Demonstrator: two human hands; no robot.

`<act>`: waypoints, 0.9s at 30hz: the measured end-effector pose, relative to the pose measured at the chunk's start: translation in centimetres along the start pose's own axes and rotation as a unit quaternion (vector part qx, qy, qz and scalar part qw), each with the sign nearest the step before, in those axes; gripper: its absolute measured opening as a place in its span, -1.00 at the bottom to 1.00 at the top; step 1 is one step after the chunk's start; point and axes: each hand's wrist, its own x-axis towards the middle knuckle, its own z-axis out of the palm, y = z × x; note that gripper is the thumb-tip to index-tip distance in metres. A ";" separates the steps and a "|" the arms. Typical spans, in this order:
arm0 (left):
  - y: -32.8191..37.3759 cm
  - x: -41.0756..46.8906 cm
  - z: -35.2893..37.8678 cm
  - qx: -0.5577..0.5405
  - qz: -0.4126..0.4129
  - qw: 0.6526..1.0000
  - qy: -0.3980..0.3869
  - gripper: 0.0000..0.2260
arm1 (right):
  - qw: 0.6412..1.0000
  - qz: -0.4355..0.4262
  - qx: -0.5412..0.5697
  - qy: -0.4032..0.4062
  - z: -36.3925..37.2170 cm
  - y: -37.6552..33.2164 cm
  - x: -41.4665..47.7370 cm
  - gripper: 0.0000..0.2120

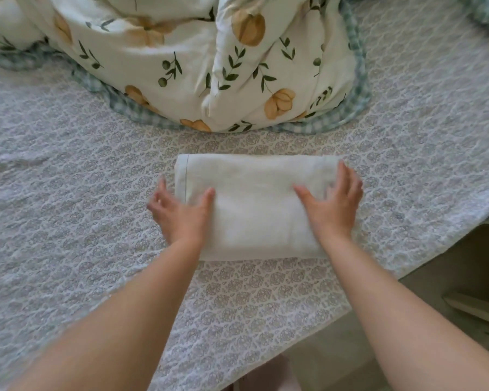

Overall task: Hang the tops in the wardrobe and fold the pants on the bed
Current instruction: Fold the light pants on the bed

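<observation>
On the near half of the bed, in the head camera's downward view, a folded pair of white pants lies as a tidy rectangle on the pale patterned bedspread, its long side running left to right. Both bare forearms reach in from the near edge. The left hand rests on the left end of the fold, thumb laid on top of the cloth and fingers spread out past the hemmed edge. Motion blur makes it hard to say whether those fingertips touch the cover or tuck beneath the pants. The right hand lies flat on the right end, fingers straight and fanned, thumb pointing inward across the fabric. Just beyond the pants, on the far side, a rumpled duvet printed with yellow flowers and green sprigs, edged in green check, is heaped on the bed. Pale floor shows at the near right, past the bed's corner.
</observation>
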 end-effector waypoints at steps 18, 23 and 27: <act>3.0 -1.8 -8.8 -0.135 -0.145 0.900 -0.388 -0.63 | 0.805 0.289 0.411 -0.315 -6.5 -1.6 -5.4 -0.74; 7.6 -6.7 -13.3 -0.122 -0.047 0.911 -0.391 -0.62 | 0.812 0.283 0.458 -0.226 -13.1 -3.1 -11.2 -0.49; 11.9 -12.7 -16.8 -0.080 0.053 0.916 -0.389 -0.45 | 0.835 0.269 0.470 -0.101 -20.5 -4.5 -16.9 -0.37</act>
